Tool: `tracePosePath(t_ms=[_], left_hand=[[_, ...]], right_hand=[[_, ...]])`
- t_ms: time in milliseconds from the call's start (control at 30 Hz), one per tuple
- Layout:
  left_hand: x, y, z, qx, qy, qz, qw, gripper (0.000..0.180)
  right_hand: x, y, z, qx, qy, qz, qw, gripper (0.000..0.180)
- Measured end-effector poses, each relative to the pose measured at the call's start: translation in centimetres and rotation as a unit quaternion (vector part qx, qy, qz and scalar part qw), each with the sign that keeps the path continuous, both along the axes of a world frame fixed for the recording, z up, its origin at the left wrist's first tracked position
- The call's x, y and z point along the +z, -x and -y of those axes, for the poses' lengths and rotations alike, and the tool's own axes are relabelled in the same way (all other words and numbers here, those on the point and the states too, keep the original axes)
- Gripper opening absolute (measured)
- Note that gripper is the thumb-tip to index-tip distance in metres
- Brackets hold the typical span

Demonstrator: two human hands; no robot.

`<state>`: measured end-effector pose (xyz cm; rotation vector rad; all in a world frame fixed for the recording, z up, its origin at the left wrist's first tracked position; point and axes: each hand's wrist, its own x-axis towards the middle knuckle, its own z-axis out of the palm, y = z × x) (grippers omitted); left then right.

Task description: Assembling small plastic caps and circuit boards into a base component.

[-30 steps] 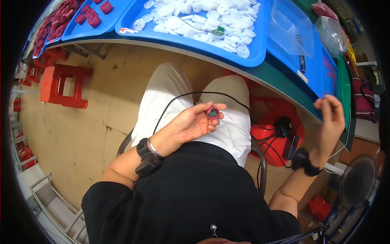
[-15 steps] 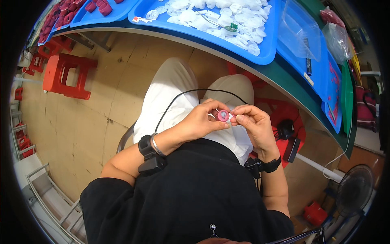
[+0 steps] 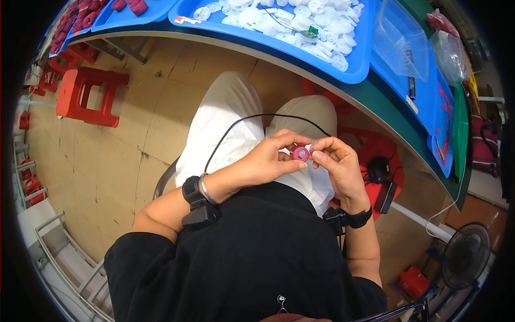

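My left hand (image 3: 267, 160) pinches a small round magenta plastic part (image 3: 301, 154) between thumb and fingers, over my lap. Its face, with a pale disc in the middle, is turned upward. My right hand (image 3: 338, 163) is closed in a pinch at the part's right edge, thumb against forefinger. Anything between those right fingertips is too small to make out. In front of me a blue tray (image 3: 354, 75) on the table holds a heap of translucent white plastic pieces (image 3: 322, 32), with a small green circuit board (image 3: 310, 32) and wire lying on top.
More magenta round parts (image 3: 138, 7) sit in a blue tray at the far left. To the right are a clear plastic box (image 3: 399, 40), a black marker (image 3: 411, 87) and a tray of tiny pink pieces (image 3: 444, 118). A black cable (image 3: 257, 116) crosses my lap. Red stools (image 3: 91, 96) stand on the floor.
The magenta part and my left fingers have shifted slightly right. My right fingertips have come closer against the part's edge, and its face has turned a little.
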<state>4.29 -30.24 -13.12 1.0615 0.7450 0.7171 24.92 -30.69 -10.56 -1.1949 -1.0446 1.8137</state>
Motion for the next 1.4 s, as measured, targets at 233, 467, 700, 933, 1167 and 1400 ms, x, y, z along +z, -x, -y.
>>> tracePosePath(t_ms=[233, 467, 700, 933, 1167, 1400], left_hand=[[-0.4, -0.2, 0.2, 0.029, -0.092, -0.05, 0.994, 0.038], [-1.1, -1.0, 0.5, 0.081, -0.132, -0.1, 0.983, 0.036], [-1.3, -1.4, 0.6, 0.117, -0.171, -0.099, 0.973, 0.033], [-1.3, -1.1, 0.5, 0.092, -0.201, -0.125, 0.967, 0.031], [-1.6, -0.9, 0.4, 0.086, -0.206, -0.124, 0.967, 0.031], [-1.3, -0.9, 0.3, 0.089, -0.156, -0.117, 0.977, 0.034]], right_hand=[[0.4, 1.0, 0.1, 0.024, -0.041, 0.03, 0.998, 0.008], [-0.9, 1.6, 0.4, -0.03, 0.053, -0.068, 0.996, 0.01], [-1.5, 2.2, 0.6, -0.073, 0.068, -0.091, 0.991, 0.012], [-2.1, 1.9, 0.4, -0.052, 0.088, -0.115, 0.988, 0.016], [-2.2, 1.6, 0.2, -0.035, 0.116, -0.114, 0.986, 0.023], [-1.3, 1.7, 0.0, -0.038, 0.015, -0.019, 0.999, 0.025]])
